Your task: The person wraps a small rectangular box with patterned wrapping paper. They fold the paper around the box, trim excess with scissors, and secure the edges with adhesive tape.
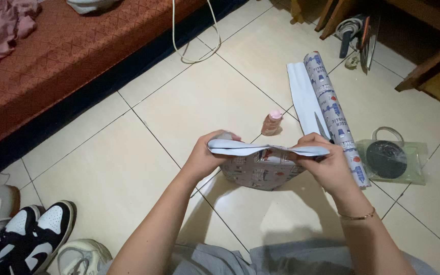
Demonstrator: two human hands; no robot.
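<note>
**Folding patterned paper over a small box**

From the head camera, we see our left hand (207,155) and right hand (322,163) both clenched on the edges of a sheet of white-backed wrapping paper with a small blue and red print (260,165). The sheet is lifted just above the pale tiled floor (189,102) and bent around what looks like a box-shaped parcel; the parcel itself is hidden by the paper. Each grip pinches one end of the upper flap between thumb and fingers, the white underside turned up toward us.

Just beyond our right hand lies the partly unrolled roll of the same printed paper (327,97), with a pair of scissors (323,128) resting on it. A small clear bottle with a pink cap (272,122) stands near the roll's left side. To the right sits a clear plastic bag with a dark round object inside (390,160). Black-and-white sneakers (31,237) lie at the lower left, beside an orange-brown mattress (57,56).

To do the fold well, we judge that both pinches should pull evenly, keeping the flap taut and its edge straight across the parcel.
</note>
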